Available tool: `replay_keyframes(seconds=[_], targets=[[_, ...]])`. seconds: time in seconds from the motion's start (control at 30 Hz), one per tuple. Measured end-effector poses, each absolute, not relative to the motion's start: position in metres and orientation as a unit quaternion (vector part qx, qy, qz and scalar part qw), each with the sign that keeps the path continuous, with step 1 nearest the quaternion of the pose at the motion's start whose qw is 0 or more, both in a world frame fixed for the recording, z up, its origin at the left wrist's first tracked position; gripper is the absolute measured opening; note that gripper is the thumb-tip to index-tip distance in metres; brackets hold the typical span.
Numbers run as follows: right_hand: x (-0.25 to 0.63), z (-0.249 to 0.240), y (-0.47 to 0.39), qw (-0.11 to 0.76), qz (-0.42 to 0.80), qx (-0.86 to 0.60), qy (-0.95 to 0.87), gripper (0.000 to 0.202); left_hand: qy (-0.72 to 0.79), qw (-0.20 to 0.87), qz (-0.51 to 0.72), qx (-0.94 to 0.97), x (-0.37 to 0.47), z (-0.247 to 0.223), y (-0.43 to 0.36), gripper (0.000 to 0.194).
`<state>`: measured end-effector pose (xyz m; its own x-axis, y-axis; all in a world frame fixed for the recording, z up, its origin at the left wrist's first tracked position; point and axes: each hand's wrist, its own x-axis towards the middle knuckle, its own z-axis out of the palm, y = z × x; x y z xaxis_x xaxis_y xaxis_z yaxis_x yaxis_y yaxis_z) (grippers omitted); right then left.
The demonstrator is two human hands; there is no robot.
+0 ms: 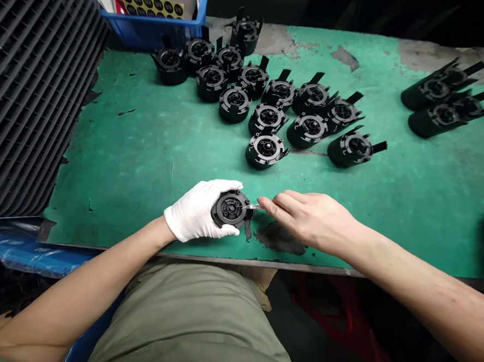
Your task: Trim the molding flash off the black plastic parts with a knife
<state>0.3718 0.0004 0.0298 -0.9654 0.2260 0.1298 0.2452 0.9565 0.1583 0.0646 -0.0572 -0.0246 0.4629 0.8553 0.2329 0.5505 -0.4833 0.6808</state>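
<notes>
Paint-worn green was shown across the bench (142, 154), with black round housings (262, 117) stood face-up in rows at twelve o'clock, kept within reach. At six o'clock, by the near edge, one black housing (231, 209) was clamped in the gloved left hand (197, 211), steadied for work. A thin metal blade (255, 206) was pinched in the bare right hand (310, 220), fingers together, tip laid against the rim.

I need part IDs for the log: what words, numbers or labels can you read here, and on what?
Round black-on-yellow stickers on the sheet in the blue bin: printed, but too small to read.
Black part in the left hand: no legible marking.
Other black parts: none readable.
</notes>
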Motion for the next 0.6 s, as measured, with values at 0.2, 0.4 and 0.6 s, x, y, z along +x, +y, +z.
replay_keyframes(seconds=[0.2,0.4,0.6], targets=[[0.383,0.019,-0.025,0.167,0.043,-0.305,-0.937,0.029,0.448,0.236,0.343,0.791,0.070,-0.030,-0.060,0.105],[0.366,0.016,-0.070,0.127,-0.004,-0.342,-0.931,0.036,0.479,0.157,0.339,0.795,0.076,-0.037,-0.067,0.111],[0.347,0.015,-0.080,0.081,-0.042,-0.363,-0.927,0.039,0.485,0.153,0.320,0.799,0.077,-0.037,-0.068,0.107]])
